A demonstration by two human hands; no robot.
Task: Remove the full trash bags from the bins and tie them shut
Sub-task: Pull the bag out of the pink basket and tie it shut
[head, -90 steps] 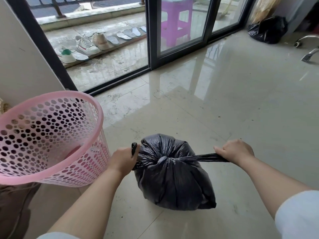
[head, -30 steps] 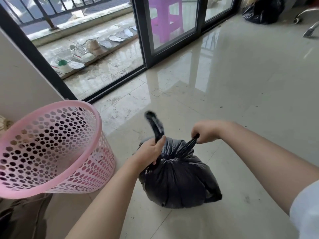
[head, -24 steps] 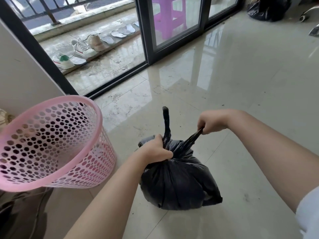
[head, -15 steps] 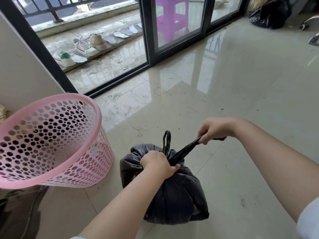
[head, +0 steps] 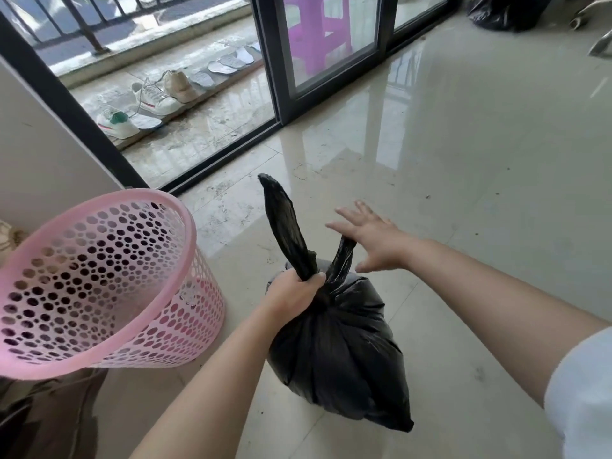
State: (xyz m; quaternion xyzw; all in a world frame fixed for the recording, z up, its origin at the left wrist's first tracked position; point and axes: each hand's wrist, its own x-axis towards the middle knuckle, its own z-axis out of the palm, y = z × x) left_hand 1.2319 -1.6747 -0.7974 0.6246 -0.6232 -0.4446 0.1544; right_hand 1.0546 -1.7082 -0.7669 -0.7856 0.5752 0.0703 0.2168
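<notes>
A full black trash bag (head: 337,356) sits on the glossy tiled floor in the lower middle. Its neck is knotted and two loose ends stick up like ears. My left hand (head: 293,293) grips the bag at the knot, around the base of the longer end. My right hand (head: 371,240) hovers just right of the shorter end, fingers spread and holding nothing. A pink perforated bin (head: 99,279) stands to the left of the bag with no bag in it.
A second black trash bag (head: 503,11) lies at the far top right by chair legs (head: 601,44). Dark-framed sliding glass doors (head: 275,77) run across the back, with shoes (head: 155,97) and a purple stool (head: 318,31) on the balcony beyond. A wall (head: 39,154) stands behind the bin.
My right hand let go of the bag's shorter end and spread open. The longer end now stands upright. My left hand keeps its grip at the knot.
</notes>
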